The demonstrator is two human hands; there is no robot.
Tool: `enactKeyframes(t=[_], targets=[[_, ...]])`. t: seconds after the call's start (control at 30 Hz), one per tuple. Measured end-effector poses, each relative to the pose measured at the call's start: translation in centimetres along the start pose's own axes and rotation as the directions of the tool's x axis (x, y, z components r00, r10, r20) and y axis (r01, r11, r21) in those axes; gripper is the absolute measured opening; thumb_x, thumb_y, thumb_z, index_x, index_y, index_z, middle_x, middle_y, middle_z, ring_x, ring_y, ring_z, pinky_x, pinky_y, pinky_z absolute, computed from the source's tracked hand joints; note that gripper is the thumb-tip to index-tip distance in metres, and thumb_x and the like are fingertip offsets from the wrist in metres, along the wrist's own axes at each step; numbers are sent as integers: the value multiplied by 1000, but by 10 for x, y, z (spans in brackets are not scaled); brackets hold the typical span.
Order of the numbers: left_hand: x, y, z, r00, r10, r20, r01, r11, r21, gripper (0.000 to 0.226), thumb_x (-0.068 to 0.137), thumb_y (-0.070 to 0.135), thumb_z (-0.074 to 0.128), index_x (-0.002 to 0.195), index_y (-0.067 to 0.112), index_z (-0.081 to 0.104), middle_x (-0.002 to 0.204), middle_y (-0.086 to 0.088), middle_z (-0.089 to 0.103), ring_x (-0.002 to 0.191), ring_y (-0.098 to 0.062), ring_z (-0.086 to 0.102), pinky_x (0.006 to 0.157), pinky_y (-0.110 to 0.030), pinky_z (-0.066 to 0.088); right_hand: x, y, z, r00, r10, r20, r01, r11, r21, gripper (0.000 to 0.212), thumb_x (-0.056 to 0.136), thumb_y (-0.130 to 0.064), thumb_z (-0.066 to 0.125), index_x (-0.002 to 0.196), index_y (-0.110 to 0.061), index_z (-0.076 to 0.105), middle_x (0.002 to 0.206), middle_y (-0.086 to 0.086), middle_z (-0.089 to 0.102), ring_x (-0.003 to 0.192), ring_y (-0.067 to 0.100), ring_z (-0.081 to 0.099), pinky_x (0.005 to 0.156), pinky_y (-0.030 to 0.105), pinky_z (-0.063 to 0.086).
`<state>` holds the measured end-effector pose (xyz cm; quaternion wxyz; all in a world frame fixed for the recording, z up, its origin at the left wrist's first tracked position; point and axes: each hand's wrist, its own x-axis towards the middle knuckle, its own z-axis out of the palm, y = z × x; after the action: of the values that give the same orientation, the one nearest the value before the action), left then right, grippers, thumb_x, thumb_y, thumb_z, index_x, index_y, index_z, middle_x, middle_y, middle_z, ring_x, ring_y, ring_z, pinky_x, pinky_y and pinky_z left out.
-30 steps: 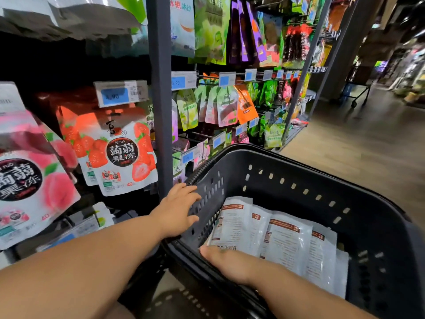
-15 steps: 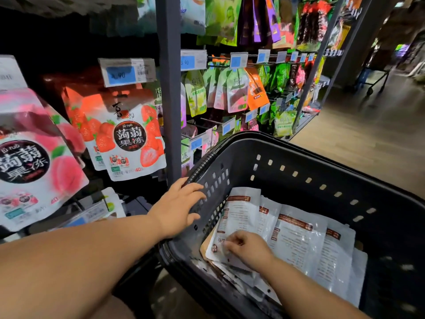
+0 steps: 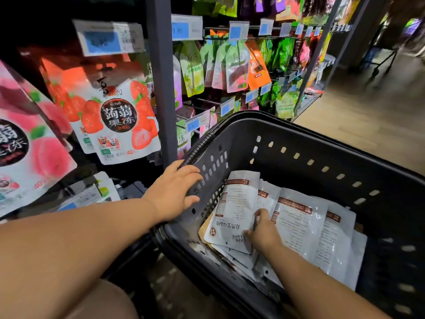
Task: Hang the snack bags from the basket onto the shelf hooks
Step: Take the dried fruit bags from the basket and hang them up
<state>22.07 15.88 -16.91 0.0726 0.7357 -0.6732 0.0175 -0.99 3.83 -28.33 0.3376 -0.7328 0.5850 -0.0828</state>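
Note:
A dark grey plastic basket (image 3: 299, 143) fills the lower right and holds several white snack bags with brown labels. My right hand (image 3: 262, 231) is inside it and pinches the right edge of the leftmost white snack bag (image 3: 232, 215), which lies back side up. My left hand (image 3: 174, 192) rests over the basket's left rim with fingers spread on the wall. Shelf hooks with blue price tags (image 3: 239, 31) carry hanging bags above the basket.
Strawberry jelly bags (image 3: 117, 116) and peach jelly bags (image 3: 25, 143) hang at the left. A dark upright shelf post (image 3: 161, 77) stands just beyond my left hand. Green and orange bags (image 3: 255, 65) hang further along. Wooden aisle floor (image 3: 368, 120) stretches at the right.
My right hand has moved from the basket's near edge onto the leftmost white bag and taken hold of its edge. The view has tilted down toward the basket. My left hand stays on the rim.

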Motion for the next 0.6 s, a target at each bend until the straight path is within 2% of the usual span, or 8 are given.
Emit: enactKeyframes(t=[0.07,0.13,0.2,0.27,0.37,0.43,0.53,0.6], targets=[[0,0,-1,1000,-2,0,2,1000,2,56,96,49,52,146,25,41,155,7,30,146,-25,15,122,-33,4,2,3,1,999,-31,26,31,1000,5,63,86,-10,71,130,-29,31,101,10,68,87,26,64,75,35,51],[-1,-1,-1,1000,-4,0,4,1000,-9,56,96,48,53,146,25,42,155,7,31,146,-26,16,123,-34,5,4,4,1,995,-74,63,75,997,-24,63,88,-7,67,135,-34,34,94,8,66,77,21,61,64,29,45],[-1,-2,-1,1000,-6,1,6,1000,-19,56,96,48,53,145,25,42,154,6,32,146,-26,17,123,-34,5,7,3,-1,990,-107,90,111,993,-49,45,92,-6,60,126,-33,49,98,6,65,71,14,57,61,26,43],[-1,-3,-1,1000,-11,5,11,1000,-20,56,96,48,54,146,24,42,154,6,32,146,-26,16,123,-35,5,6,-1,-5,989,-117,94,116,993,12,31,94,-6,55,110,-31,64,106,0,66,70,9,57,64,22,45],[-1,-4,0,1000,-8,6,8,999,-41,56,95,46,56,144,22,45,153,4,35,146,-29,18,123,-36,6,1,-11,-19,992,-114,57,99,972,213,33,94,-4,49,101,-26,73,100,-3,71,58,11,55,53,16,41],[-2,-5,1,1000,-10,6,10,997,-72,55,95,45,57,143,21,46,152,3,37,146,-30,19,123,-39,10,-3,-17,-33,993,-115,21,98,917,385,35,93,-2,50,91,-27,75,94,0,76,70,25,58,63,27,45],[-2,-5,0,1000,-17,9,18,996,-85,55,96,47,53,145,22,45,153,5,36,147,-29,16,122,-38,8,-11,-23,-53,987,-158,-10,139,832,537,30,92,-4,59,85,-27,78,90,-7,76,85,27,61,81,45,53],[-2,-4,0,1000,-14,7,15,996,-88,55,97,48,50,145,22,44,153,6,36,147,-28,16,122,-36,7,-18,-26,-64,980,-201,3,158,776,611,19,90,-9,68,93,-25,76,104,-5,74,99,16,67,86,32,56]])
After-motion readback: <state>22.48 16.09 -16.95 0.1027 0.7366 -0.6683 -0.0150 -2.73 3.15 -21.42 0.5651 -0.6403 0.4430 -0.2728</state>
